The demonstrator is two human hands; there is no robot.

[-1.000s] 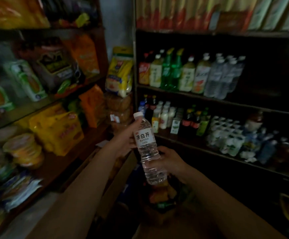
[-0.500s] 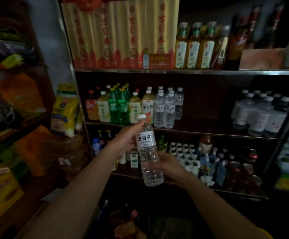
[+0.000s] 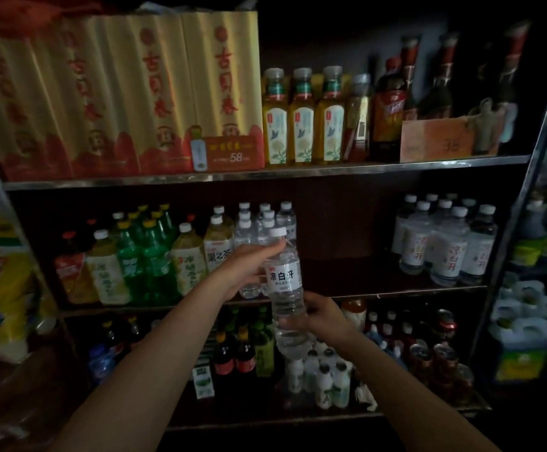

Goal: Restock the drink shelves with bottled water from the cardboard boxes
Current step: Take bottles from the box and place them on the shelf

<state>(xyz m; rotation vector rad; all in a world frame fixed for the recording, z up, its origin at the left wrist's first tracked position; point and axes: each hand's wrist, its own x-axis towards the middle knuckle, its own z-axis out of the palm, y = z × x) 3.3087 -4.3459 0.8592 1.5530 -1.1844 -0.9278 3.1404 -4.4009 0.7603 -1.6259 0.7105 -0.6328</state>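
Observation:
I hold one clear water bottle (image 3: 286, 290) with a white cap and white label upright in front of the middle shelf (image 3: 363, 293). My left hand (image 3: 247, 267) grips its upper part near the neck. My right hand (image 3: 322, 316) grips its lower body from the right. Behind it on the middle shelf stands a small group of water bottles (image 3: 259, 223). A larger cluster of water bottles (image 3: 445, 243) stands at the shelf's right end, with a dark gap between the two groups. No cardboard box of water is in view.
Green soda and tea bottles (image 3: 148, 256) fill the middle shelf's left. Gold gift boxes (image 3: 128, 93) and juice bottles (image 3: 301, 119) line the top shelf. Small bottles and cans (image 3: 327, 376) crowd the bottom shelf. A metal shelf post (image 3: 520, 203) rises at right.
My view has swung right and up from the snack shelves to face the drink shelves. Both hands have carried the bottle up, closer to the middle shelf.

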